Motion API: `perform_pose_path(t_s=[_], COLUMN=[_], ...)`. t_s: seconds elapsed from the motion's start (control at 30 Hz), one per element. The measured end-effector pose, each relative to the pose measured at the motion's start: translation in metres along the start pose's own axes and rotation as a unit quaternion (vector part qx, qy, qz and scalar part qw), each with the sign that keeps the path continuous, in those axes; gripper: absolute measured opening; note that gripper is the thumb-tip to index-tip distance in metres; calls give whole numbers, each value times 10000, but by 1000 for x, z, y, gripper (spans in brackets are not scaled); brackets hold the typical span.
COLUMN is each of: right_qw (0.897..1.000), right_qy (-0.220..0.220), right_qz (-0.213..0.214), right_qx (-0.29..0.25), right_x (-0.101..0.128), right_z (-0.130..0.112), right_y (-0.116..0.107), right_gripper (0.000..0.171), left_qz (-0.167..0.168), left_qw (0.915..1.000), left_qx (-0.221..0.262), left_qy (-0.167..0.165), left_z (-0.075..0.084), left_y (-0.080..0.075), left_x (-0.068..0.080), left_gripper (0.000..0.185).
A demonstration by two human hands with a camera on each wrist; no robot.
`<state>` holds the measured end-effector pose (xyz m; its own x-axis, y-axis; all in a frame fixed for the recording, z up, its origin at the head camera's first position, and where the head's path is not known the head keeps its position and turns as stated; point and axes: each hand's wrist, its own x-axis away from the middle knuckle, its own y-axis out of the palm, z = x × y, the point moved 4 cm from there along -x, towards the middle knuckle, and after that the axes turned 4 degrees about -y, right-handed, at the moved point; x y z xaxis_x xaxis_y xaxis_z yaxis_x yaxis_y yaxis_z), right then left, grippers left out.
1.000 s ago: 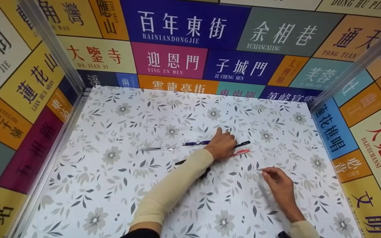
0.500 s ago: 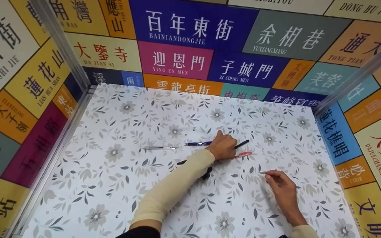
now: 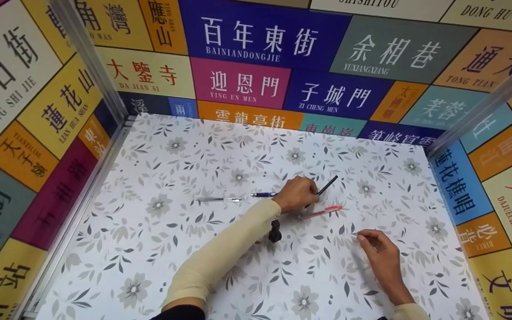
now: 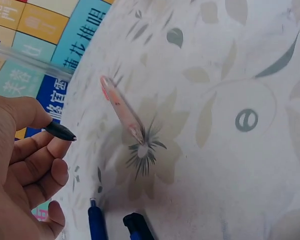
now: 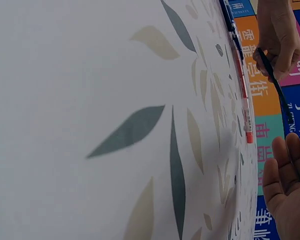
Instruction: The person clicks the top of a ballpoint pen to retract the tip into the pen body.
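Black pen (image 3: 328,185), pinched in left grip (image 3: 298,194)

Floral tabletop (image 3: 158,266) w/ colourful street-name wall panels (image 3: 238,84).

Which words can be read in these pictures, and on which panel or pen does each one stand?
"BAINIANDONGJIE": dark blue wall panel
"YING EN MEN": pink wall panel
"ZI CHENG MEN": blue wall panel
"YUXIANGXIANG": grey wall panel
"DA JIAN SI": cream wall panel
Black pen, red pen: no print readable.
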<state>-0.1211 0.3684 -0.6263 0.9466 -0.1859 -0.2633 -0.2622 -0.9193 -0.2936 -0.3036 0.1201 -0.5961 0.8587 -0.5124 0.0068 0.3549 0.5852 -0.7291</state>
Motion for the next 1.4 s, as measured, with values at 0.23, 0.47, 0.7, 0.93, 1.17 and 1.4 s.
perform_pose_path(t_s=[0.23, 0.47, 0.7, 0.93, 1.17, 1.4], right_qw=[9998, 9997, 9980, 9963, 9947, 9922], right_qy=[-87, -181, -573, -778, -981, -1161], right_qz=[87, -27, -240, -336, -314, -427], right_qx=[129, 143, -123, -155, 54, 144], right_x=[0, -3, -6, -9, -11, -13], right_z=[-24, -22, -32, -41, -54, -68], right_y=[8, 8, 12, 19, 27, 34], right_gripper=[16, 18, 23, 27, 28, 31], left_qz=[-53, 5, 113, 236, 459, 575], left_qw=[9992, 9955, 9864, 9792, 9749, 9700], left_qx=[266, 881, 1614, 1995, 2142, 2329], left_qy=[290, 351, 296, 274, 399, 407], left_z=[5, 8, 8, 8, 9, 14], left_y=[-2, -6, -15, -18, -17, -18], left_x=[15, 30, 48, 66, 80, 96], left_gripper=[13, 9, 6, 9, 8, 8])
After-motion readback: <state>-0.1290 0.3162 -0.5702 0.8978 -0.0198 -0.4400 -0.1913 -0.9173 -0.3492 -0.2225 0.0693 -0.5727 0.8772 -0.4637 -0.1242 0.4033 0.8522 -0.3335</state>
